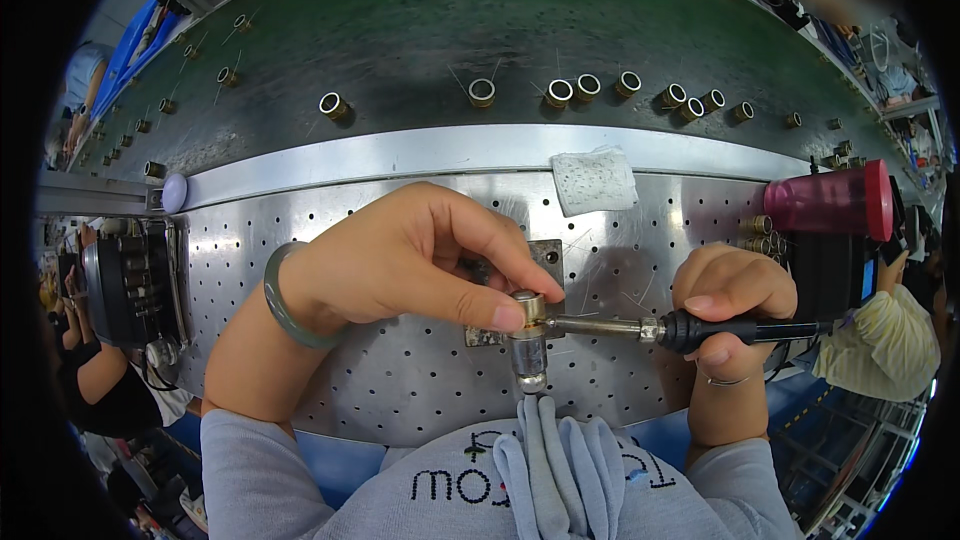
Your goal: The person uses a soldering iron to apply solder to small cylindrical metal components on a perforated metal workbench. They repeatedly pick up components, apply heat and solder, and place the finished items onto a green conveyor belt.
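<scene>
Brass ring [530, 306] under left hand [400, 260] fingertips

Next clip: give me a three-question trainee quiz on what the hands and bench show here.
1. True or false: the right hand holds a black-handled soldering iron.
2. What does the left hand pinch? A) brass ring B) white pad C) pink bottle
3. What is on the left wrist?

Key: 1 true; 2 A; 3 a grey-green bangle.
</scene>
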Demonstrator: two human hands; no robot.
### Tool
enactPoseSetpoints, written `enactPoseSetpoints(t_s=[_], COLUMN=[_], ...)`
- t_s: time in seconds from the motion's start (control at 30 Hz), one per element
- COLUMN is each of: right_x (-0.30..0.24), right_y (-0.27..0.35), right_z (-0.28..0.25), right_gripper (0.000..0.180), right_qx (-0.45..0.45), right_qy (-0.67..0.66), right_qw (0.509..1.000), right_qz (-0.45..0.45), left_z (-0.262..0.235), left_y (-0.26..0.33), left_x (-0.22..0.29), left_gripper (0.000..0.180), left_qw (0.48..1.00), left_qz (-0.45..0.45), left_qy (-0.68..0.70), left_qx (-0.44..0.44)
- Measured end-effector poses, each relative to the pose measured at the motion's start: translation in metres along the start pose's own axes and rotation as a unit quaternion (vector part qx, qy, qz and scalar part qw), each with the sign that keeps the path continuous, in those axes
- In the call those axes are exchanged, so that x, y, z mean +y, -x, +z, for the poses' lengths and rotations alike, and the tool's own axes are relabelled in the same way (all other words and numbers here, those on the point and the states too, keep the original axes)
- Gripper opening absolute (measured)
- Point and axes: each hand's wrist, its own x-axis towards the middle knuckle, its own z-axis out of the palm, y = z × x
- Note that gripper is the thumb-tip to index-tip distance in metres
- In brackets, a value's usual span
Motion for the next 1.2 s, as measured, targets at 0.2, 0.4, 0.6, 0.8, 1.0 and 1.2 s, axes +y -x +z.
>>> enactPoseSetpoints(t_s=[0.2,0.4,0.6,0.8,1.0,1.2], right_x=[0.0,-0.001,-0.001,-0.001,-0.003,-0.004], right_y=[0.0,-0.002,-0.003,0.004,0.006,0.007], right_z=[0.001,0.0,0.0,-0.003,-0.009,-0.004], right_gripper=[0.027,0.027,0.025,0.02,0.017,0.018], right_qx=[-0.001,-0.012,-0.017,0.024,0.068,0.051], right_qy=[0.008,0.029,0.039,0.015,0.025,-0.021], right_qw=[1.0,0.999,0.999,0.999,0.997,0.998], right_qz=[0.0,-0.007,-0.007,0.019,0.018,0.037], left_z=[0.0,0.0,0.002,0.002,-0.006,-0.017], left_y=[0.0,0.0,0.002,0.001,-0.004,-0.003], left_x=[0.0,0.0,0.001,0.0,-0.006,-0.007], left_gripper=[0.031,0.031,0.03,0.028,0.065,0.07], left_qw=[1.0,1.0,1.0,1.0,0.996,0.996], left_qz=[-0.001,0.0,-0.001,0.002,0.029,0.026], left_qy=[0.008,0.011,-0.006,0.018,0.08,0.086], left_qx=[-0.004,-0.005,0.008,0.006,-0.026,-0.024])
